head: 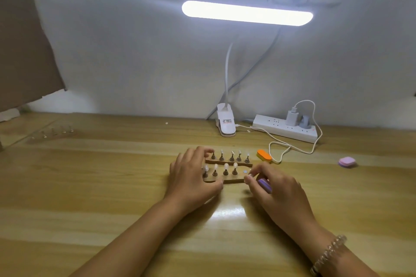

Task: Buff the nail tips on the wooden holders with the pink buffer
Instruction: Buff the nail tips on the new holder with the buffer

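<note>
Two wooden holders lie side by side on the desk, the rear holder [228, 162] and the front holder [231, 180], each carrying a row of small metal stands topped with pale nail tips [225, 167]. The rightmost spot on the front holder shows only a bluish dot [245, 171]. My left hand [193, 177] grips the left ends of both holders, fingers curled over the rear one and thumb on the front edge. My right hand [279, 191] holds the lilac-pink buffer [265, 184] in its curled fingers, its fingertips at the front holder's right end.
An orange buffer [264, 155] and a pink block [347, 161] lie to the right. A clip lamp [226, 125], a power strip [284, 128] and a looping white cable [290, 147] sit behind. Another row of stands [53, 132] is at far left, below a cardboard sheet [22, 51].
</note>
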A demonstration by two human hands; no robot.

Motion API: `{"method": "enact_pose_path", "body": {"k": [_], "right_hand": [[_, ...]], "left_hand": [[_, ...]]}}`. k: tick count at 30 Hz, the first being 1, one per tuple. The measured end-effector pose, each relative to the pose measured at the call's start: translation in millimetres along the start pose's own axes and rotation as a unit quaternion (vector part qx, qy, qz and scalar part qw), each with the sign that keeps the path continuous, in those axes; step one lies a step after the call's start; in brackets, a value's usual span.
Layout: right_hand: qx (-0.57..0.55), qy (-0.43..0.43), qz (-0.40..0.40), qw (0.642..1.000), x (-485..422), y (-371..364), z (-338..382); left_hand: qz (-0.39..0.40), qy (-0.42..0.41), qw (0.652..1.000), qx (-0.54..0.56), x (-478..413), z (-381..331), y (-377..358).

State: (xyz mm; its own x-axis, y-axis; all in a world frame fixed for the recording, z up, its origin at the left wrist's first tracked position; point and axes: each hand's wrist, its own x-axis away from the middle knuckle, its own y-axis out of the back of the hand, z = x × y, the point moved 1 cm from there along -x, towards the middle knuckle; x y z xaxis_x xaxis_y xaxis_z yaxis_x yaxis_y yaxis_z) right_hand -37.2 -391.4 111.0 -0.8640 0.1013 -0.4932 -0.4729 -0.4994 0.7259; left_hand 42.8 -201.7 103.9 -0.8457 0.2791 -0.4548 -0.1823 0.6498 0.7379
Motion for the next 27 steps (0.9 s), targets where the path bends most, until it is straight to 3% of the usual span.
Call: {"method": "enact_pose_path", "body": {"k": [3, 5, 9, 13, 20, 27], "right_hand": [[-0.019, 0.041, -0.016, 0.999, 2, 1, 6], [-0.031, 0.063, -0.025, 0.997, 3, 2, 10], [-0.064, 0.063, -0.044, 0.995, 5, 5, 12], [-0.078, 0.05, -0.019, 0.996, 8, 4, 16], [-0.141, -0.049, 0.01, 0.989, 5, -3, 10], [-0.138, 0.018, 0.043, 0.989, 7, -5, 18]], "left_hand": [[-0.09, -0.153, 0.983, -0.045, 11, -15, 1], [-0.061, -0.213, 0.975, -0.023, 22, -30, -5], [0.039, -0.151, 0.982, 0.102, 28, -41, -12], [0.076, -0.099, 0.967, 0.221, 23, -34, -8], [0.148, -0.041, 0.954, 0.259, 15, -29, -8], [0.146, -0.05, 0.952, 0.265, 15, -28, -11]]}}
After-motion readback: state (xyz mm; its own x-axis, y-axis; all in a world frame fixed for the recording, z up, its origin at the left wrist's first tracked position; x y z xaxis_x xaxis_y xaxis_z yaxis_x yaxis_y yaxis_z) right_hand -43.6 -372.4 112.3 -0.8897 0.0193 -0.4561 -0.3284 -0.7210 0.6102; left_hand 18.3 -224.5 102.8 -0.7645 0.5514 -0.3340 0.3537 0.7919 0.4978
